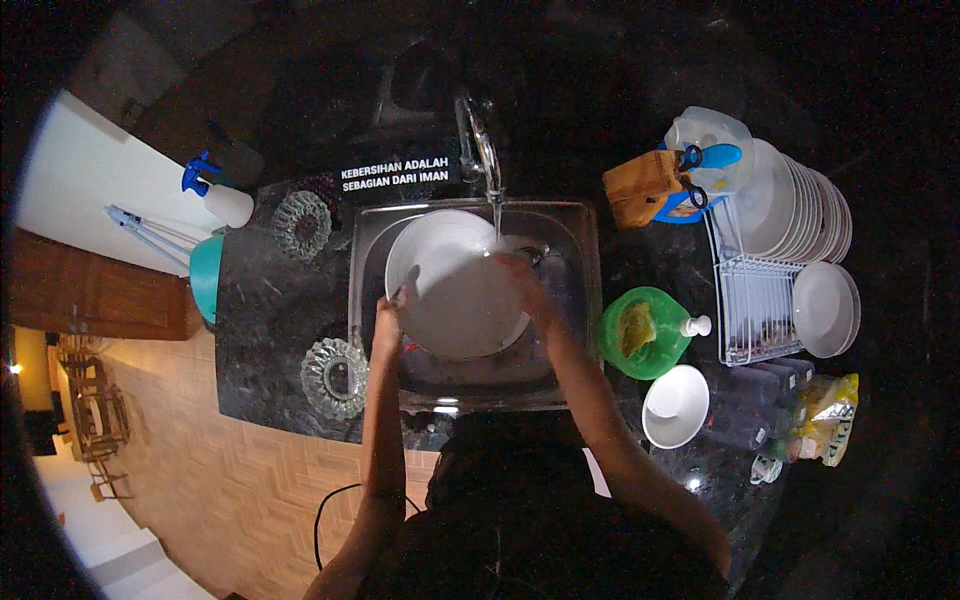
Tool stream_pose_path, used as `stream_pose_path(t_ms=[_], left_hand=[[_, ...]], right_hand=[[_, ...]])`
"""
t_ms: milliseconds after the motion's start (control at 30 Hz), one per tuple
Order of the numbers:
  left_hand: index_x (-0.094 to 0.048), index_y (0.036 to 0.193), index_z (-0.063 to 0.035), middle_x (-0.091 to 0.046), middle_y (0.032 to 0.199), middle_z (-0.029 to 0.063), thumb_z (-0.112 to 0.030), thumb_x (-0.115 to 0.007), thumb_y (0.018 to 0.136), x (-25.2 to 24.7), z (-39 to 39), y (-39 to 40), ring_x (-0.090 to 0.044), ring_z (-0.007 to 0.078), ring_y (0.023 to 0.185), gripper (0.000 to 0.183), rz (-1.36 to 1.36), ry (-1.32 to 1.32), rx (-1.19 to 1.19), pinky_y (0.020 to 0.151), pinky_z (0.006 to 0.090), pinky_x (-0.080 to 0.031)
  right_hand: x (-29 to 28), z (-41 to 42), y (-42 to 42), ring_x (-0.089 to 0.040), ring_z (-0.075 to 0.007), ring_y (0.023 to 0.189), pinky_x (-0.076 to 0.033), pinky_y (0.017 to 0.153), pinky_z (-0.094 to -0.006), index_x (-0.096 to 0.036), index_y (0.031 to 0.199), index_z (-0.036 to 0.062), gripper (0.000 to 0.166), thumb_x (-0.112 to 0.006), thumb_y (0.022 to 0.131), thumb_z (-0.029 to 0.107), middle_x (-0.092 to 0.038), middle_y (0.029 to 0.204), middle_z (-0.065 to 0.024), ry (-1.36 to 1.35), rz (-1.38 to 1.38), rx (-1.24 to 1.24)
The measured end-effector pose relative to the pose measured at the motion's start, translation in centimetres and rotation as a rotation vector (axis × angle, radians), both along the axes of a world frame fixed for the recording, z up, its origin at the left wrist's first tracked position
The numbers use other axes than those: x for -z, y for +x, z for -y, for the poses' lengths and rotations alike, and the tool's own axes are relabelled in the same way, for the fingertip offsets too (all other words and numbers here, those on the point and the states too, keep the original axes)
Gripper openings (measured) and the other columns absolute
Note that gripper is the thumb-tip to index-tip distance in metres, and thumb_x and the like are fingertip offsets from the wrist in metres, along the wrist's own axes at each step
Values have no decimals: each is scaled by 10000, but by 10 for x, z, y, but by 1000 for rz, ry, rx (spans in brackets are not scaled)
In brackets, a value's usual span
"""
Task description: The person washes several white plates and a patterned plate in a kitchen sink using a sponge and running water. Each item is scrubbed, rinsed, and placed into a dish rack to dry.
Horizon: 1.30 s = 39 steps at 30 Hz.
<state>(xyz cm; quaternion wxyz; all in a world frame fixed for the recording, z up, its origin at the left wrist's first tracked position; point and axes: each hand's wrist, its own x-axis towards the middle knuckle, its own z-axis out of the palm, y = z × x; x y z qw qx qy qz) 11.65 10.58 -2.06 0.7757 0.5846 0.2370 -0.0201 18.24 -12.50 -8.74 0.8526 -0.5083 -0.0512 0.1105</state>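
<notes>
A large white plate or shallow bowl [457, 307] is tilted over the metal sink [596, 300]. My left hand [393, 304] grips its left rim. My right hand [514, 270] is at its upper right part, blurred, under the water running from the chrome faucet [487, 154]; whether its fingers hold anything is not clear. Part of a shiny metal item [534, 246] shows behind the plate in the sink. Right of the sink stands a green container [656, 364] with a yellowish sponge [637, 330] and a white pump top [697, 325].
Two ribbed glass dishes [302, 225] lie left of the sink, near a spray bottle [227, 205]. On the right are a white bowl [676, 420], a white wire dish rack [757, 300] with plates [780, 202], a wooden knife block [637, 187] and plastic bottles.
</notes>
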Motion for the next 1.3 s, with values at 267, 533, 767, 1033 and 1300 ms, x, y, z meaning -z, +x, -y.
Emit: stream_pose_path(t_ms=[267,533,767,1033,1300], left_hand=[[-350,1174,1,-411,1153,141,-343,-505,746,0,15,28,-413,255,1032,571,-169,-366,140,880,362,-309],[-436,1090,-24,-482,1066,121,-299,-464,782,120,52,35,-483,242,936,414,198,-117,326,776,354,-399],[-492,1003,-8,-526,964,98,-196,-493,761,65,61,27,-521,214,852,307,51,-705,168,726,339,-424],[-517,967,24,-545,911,97,-147,-556,699,-25,31,20,-505,212,850,320,18,-140,-63,754,320,-386],[-536,964,21,-541,917,101,-222,-520,689,-50,24,47,-501,209,835,368,-61,23,-133,745,290,-383]], right_hand=[[-71,49,16,-463,-208,915,-334,816,-289,-446,1071,44,521,-565,587,197,-499,1002,-90,-451,-407,-190],[-127,48,-9,-432,-322,985,-339,839,-366,-370,1136,4,529,-487,630,108,-449,1074,-202,-929,193,114],[-83,50,-5,-526,-238,833,-394,752,-327,-489,1010,1,416,-584,685,242,-535,951,-161,-1069,106,288],[-48,20,3,-537,-161,708,-427,658,-286,-553,917,2,380,-654,641,242,-574,795,-55,-570,-56,242],[22,-7,8,-499,-183,867,-427,703,-324,-429,1092,51,574,-695,603,190,-497,1009,-74,31,-275,50]])
